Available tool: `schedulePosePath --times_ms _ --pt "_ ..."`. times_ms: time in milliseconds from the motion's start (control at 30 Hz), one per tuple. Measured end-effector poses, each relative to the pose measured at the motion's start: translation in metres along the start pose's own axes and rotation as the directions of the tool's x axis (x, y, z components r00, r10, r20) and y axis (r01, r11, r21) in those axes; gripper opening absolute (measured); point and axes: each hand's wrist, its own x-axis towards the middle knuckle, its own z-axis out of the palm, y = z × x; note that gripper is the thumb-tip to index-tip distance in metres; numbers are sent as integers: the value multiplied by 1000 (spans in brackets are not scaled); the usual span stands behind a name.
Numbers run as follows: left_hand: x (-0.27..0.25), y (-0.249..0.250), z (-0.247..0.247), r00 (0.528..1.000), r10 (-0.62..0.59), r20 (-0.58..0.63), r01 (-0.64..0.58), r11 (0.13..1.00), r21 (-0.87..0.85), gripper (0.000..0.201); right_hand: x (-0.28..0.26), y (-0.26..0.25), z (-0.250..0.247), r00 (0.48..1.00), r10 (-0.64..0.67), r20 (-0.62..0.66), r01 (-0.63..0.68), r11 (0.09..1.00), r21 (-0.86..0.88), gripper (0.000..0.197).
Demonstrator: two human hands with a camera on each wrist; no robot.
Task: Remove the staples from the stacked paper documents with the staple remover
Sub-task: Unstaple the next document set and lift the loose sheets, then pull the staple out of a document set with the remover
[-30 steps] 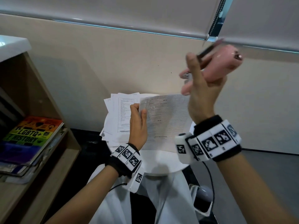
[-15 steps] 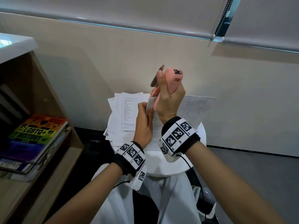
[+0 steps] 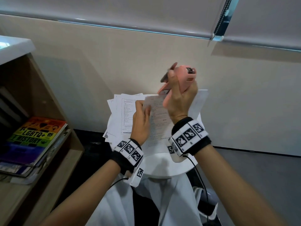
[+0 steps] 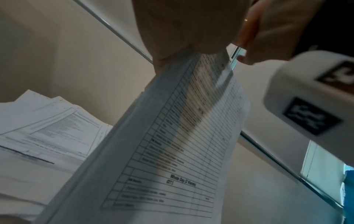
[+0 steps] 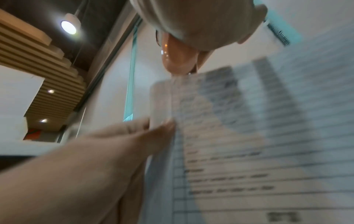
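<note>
My left hand [image 3: 142, 119] pinches the upper left corner of a stapled document [image 3: 158, 121] printed with a ruled table [image 4: 184, 136] and lifts that corner off the small round white table [image 3: 164, 167]. My right hand [image 3: 179, 97] grips a pink staple remover [image 3: 176, 82], nose down at the document's top edge just right of my left fingers. In the right wrist view the pink tip [image 5: 178, 63] meets the paper's top edge [image 5: 191, 80] above my left fingers [image 5: 153, 128]. The staple itself is hidden.
A loose pile of other printed sheets [image 3: 123, 111] lies on the table's left part. A wooden shelf unit [image 3: 48, 160] with a rainbow-covered book [image 3: 37, 134] stands to the left. A beige wall [image 3: 114, 70] rises right behind the table. My knees in white trousers [image 3: 146, 201] are under the table.
My right hand came down from high on the right, carrying the pink staple remover to the top corner of the document. My left hand kept its pinch and raised the corner slightly.
</note>
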Motion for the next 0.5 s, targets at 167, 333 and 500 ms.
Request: schedulePosePath --times_ms 167,333,500 --pt "19 -6 -8 1000 -26 2 26 999 -37 29 6 24 -81 995 65 -81 -77 986 -151 82" --pt "42 -20 -3 995 -68 73 76 990 -122 19 -7 50 -145 820 539 195 -500 839 -215 58" --pt "50 -42 14 960 -219 175 240 964 -111 11 -13 75 -163 647 749 146 -646 639 -417 29"
